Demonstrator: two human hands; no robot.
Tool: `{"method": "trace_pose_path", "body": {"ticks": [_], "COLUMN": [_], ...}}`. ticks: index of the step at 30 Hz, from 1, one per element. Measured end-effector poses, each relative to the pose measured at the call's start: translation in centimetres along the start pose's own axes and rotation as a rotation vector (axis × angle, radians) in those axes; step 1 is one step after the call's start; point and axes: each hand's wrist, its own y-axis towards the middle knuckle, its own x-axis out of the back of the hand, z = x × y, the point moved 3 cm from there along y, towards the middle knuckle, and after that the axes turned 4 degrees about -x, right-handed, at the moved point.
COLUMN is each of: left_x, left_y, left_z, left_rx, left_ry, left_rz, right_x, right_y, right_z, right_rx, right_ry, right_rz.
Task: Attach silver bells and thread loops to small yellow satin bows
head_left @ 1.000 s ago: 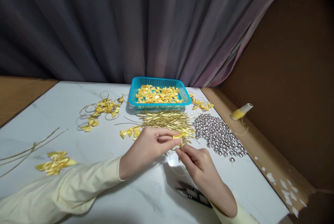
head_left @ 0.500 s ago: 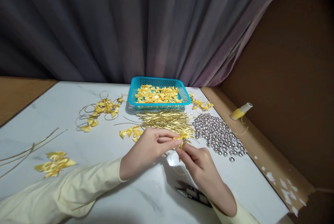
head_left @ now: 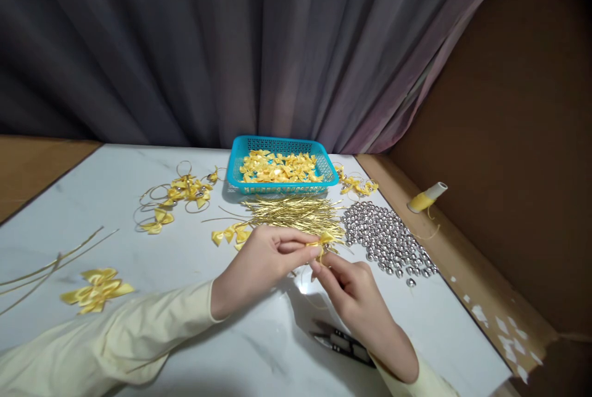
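Note:
My left hand [head_left: 272, 255] pinches a small yellow ribbon bow [head_left: 326, 239] between thumb and fingers. Just below it, my right hand [head_left: 354, 289] is closed at the bow's lower side, its thumb and fingertip pressed together. What lies between those right fingertips is too small to make out; a thin thread seems to hang there. Behind the hands lies a pile of gold wire ties [head_left: 296, 212]. Loose yellow bows [head_left: 231, 234] rest left of the pile. Under my right forearm, partly hidden, are black thread snips [head_left: 342, 343].
A blue basket [head_left: 283, 188] of yellow bows stands at the back. Silver bells or beads [head_left: 388, 237] spread at right, near a thread spool [head_left: 428, 197]. Bows with wire loops [head_left: 185, 190] lie at back left. A bow cluster [head_left: 97, 290] and long gold cords [head_left: 55, 261] are at left.
Almost nothing differs. My right fingertips have shifted very slightly left at the bow, which my left hand still holds in the same place.

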Motion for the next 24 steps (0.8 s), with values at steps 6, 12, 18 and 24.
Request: {"method": "trace_pose_path", "body": {"ticks": [6, 12, 18, 24], "left_x": [0.9, 0.9, 0.7, 0.6], "left_y": [0.1, 0.1, 0.0, -0.1], "left_z": [-0.8, -0.9, -0.9, -1.5], "left_rx": [-0.058, -0.110, -0.200, -0.302], "left_ry": [0.130, 0.169, 0.253, 0.462], "left_rz": [-0.125, -0.158, -0.195, -0.174], "right_x": [0.1, 0.3, 0.4, 1.3], "right_y": [-0.3, -0.5, -0.6, -0.7], "right_z": [0.1, 0.1, 0.1, 0.5], "right_rx": [0.015, 0.131, 0.178, 0.143], "right_ry": [-0.029, -0.096, -0.129, -0.079], "right_rz": [0.005, -0.088, -0.091, -0.094]}}
